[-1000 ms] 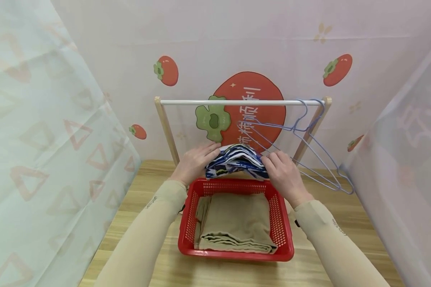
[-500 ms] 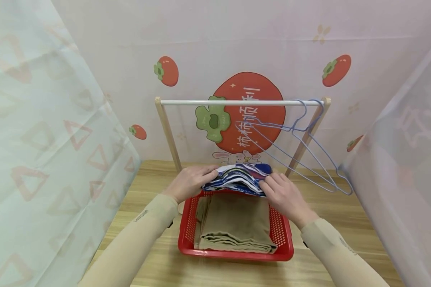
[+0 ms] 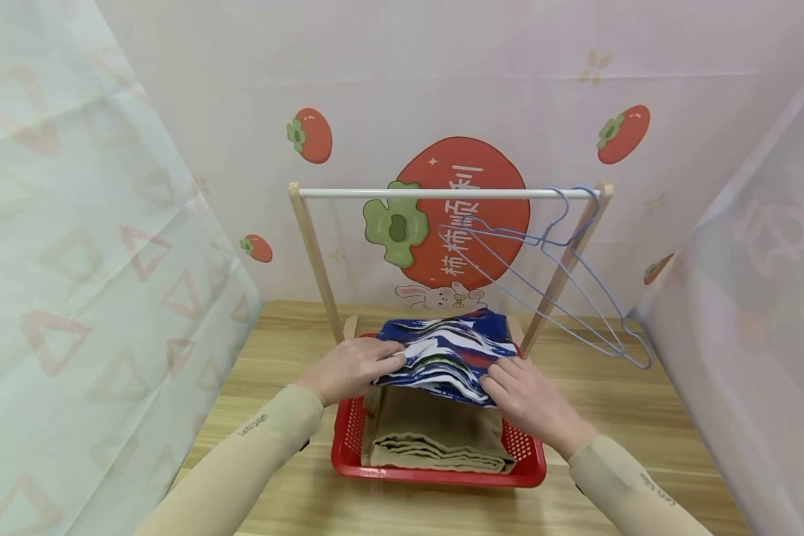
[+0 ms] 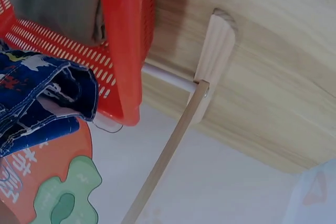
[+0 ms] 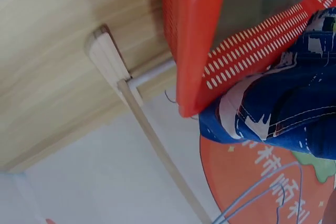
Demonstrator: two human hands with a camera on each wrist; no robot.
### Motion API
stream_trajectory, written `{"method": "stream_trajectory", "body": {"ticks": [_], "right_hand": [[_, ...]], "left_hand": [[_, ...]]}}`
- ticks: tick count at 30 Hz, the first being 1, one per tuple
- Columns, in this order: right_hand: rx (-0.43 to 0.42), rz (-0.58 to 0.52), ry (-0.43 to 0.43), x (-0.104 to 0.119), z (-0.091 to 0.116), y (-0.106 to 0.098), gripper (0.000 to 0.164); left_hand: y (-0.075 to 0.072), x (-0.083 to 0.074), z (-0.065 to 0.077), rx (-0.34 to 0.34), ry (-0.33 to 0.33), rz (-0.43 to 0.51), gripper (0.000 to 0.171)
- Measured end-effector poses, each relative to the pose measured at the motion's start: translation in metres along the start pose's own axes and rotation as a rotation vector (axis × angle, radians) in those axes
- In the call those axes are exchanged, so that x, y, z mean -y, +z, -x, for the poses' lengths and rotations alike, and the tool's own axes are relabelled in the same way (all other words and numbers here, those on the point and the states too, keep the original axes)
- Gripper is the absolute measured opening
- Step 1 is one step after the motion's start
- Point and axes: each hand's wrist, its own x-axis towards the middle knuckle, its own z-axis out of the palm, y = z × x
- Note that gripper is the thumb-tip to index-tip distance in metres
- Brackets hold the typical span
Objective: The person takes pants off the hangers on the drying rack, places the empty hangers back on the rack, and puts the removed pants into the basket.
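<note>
A folded garment [image 3: 442, 350], blue with white and red patches and stitched seams, is held over the back half of a red basket [image 3: 435, 476]. At its left edge my left hand [image 3: 355, 366] grips the folded layers, thumb toward me. My right hand [image 3: 532, 398] grips the right edge, fingers bent over the top. Inside the basket lies a folded khaki garment [image 3: 442, 452], its back part hidden beneath the blue one. The left wrist view shows an open fold of the blue garment [image 4: 47, 98] beside the perforated basket wall [image 4: 119, 51].
Behind the basket stands a clothes rack with a white bar [image 3: 442, 193] and wooden posts [image 3: 315, 260]. Two blue wire hangers [image 3: 543, 242] hang at the bar's right end. The wooden table [image 3: 268, 357] has patterned sheets [image 3: 174, 149] around it.
Both hands have brought the blue garment down and toward me, from behind the basket to over it. Its broad upper face has tilted into view. The basket and hangers have stayed put.
</note>
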Motion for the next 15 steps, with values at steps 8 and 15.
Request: {"method": "stream_trajectory", "body": {"ticks": [8,15], "right_hand": [[0.090,-0.102,0.029,0.014,0.011,0.007,0.058],[0.150,-0.185,0.052,0.021,0.021,0.014,0.053]], "left_hand": [[0.003,-0.010,0.008,0.020,0.137,-0.136,0.050],[0.003,-0.021,0.013,0.123,0.163,-0.195,0.060]]}}
